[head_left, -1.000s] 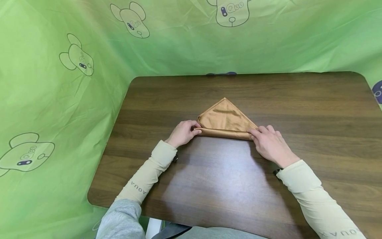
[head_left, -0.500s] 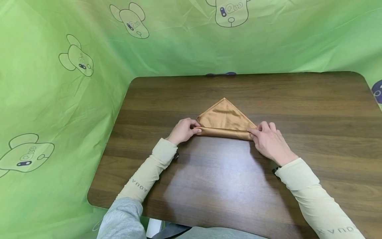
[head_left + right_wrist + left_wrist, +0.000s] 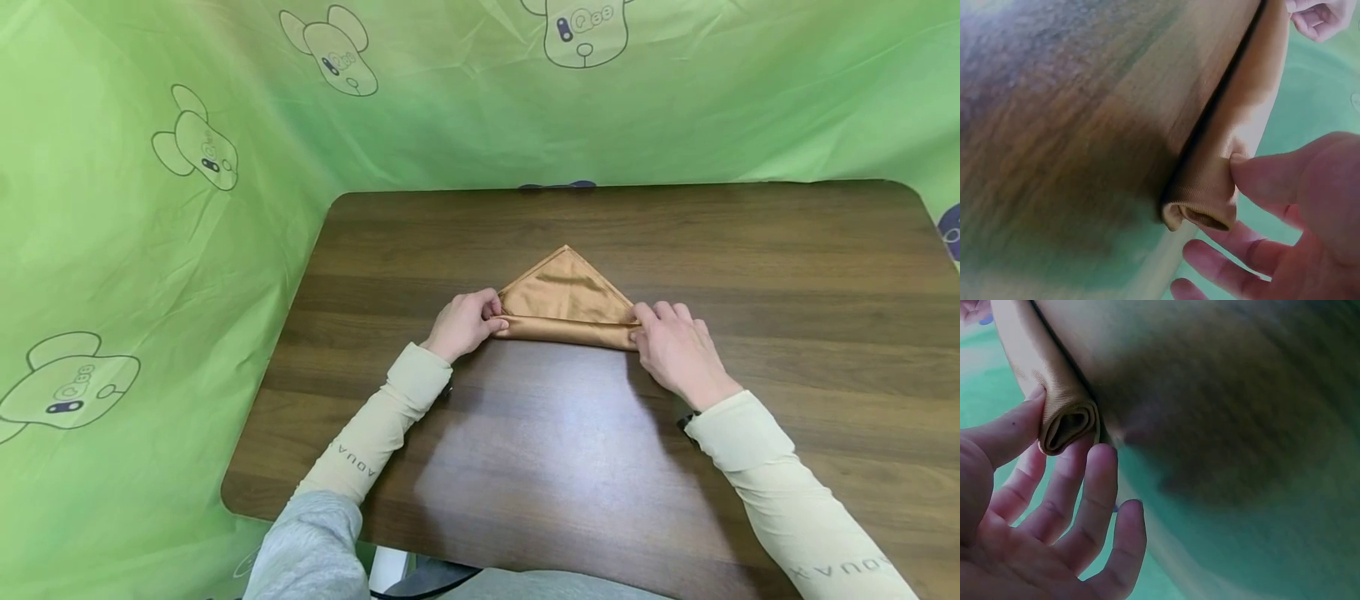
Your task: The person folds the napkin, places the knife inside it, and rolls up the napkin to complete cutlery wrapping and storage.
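Observation:
A copper-brown satin napkin lies on the table as a triangle, its point facing away from me. Its near edge is wound into a roll. My left hand pinches the roll's left end between thumb and fingers. In the left wrist view, that end shows a layered spiral, with the thumb on one side and fingertips under the other. At the right end, my right hand holds the roll the same way. In the right wrist view, the thumb presses the rolled satin just above a flattened, hollow end.
The wood-grain table has rounded corners. A green curtain printed with cartoon heads hangs behind it and along the left. The person's lap and a white piece show below the near edge.
Both hands have edged slightly away from the body, and the roll has grown a little thicker. The right fingers have shifted forward onto the roll's far side.

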### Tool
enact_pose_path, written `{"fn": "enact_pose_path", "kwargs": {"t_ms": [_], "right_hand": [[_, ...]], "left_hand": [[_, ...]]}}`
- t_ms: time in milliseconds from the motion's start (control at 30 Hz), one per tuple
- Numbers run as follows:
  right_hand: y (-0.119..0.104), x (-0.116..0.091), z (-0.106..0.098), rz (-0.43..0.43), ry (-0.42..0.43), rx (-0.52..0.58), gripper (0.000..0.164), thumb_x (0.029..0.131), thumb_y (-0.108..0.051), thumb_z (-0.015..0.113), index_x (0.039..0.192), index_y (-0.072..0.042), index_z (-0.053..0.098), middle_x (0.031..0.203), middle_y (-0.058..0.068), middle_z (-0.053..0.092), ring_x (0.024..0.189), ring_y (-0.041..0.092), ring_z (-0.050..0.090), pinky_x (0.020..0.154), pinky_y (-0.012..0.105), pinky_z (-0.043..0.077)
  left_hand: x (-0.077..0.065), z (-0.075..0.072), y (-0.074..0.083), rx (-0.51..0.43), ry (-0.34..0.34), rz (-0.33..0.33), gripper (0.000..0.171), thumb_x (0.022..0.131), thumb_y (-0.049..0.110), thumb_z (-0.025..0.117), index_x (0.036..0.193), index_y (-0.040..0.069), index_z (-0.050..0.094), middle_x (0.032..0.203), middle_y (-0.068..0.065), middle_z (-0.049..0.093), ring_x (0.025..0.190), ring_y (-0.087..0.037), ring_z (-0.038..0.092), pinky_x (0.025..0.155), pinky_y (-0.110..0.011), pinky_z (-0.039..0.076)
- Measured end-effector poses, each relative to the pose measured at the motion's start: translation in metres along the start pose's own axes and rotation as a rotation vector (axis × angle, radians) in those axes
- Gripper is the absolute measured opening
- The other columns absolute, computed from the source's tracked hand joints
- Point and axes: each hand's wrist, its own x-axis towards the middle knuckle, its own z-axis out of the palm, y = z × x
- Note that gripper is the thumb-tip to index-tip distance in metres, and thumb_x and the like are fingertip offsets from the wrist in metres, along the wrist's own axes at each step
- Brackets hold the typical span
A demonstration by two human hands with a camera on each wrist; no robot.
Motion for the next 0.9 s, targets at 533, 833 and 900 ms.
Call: {"fn": "enact_pose_path", "kwargs": {"t_ms": [533, 833, 900], "right_hand": [[-0.006, -0.001, 0.005, -0.045, 0.126, -0.057, 0.016, 0.089, -0.01, 0.058, 0.098, -0.007, 0.07, 0.094, 0.015, 0.056, 0.087, 0.038, 0.047, 0.065, 0.051, 0.038], [-0.01, -0.01, 0.007, -0.039, 0.081, -0.062, 0.03, 0.088, -0.012, 0.06, 0.117, -0.003, 0.065, 0.108, 0.016, 0.052, 0.097, 0.04, 0.045, 0.071, 0.053, 0.037], [-0.013, -0.014, 0.007, -0.033, 0.048, -0.076, 0.037, 0.086, -0.01, 0.06, 0.123, 0.0, 0.061, 0.113, 0.018, 0.05, 0.101, 0.041, 0.044, 0.072, 0.055, 0.038]], "left_hand": [[-0.002, 0.005, 0.003, 0.152, 0.061, 0.031, 0.016, 0.086, 0.032, 0.073, 0.087, 0.017, 0.068, 0.09, -0.002, 0.061, 0.085, -0.023, 0.061, 0.071, -0.04, 0.051], [-0.01, 0.014, 0.014, 0.305, 0.154, 0.162, 0.002, 0.087, 0.019, 0.069, 0.086, 0.018, 0.07, 0.093, 0.0, 0.062, 0.093, -0.023, 0.055, 0.08, -0.039, 0.043], [-0.013, 0.016, 0.016, 0.348, 0.161, 0.222, 0.006, 0.087, 0.012, 0.067, 0.087, 0.017, 0.071, 0.092, 0.0, 0.061, 0.092, -0.022, 0.054, 0.08, -0.037, 0.042]]}}
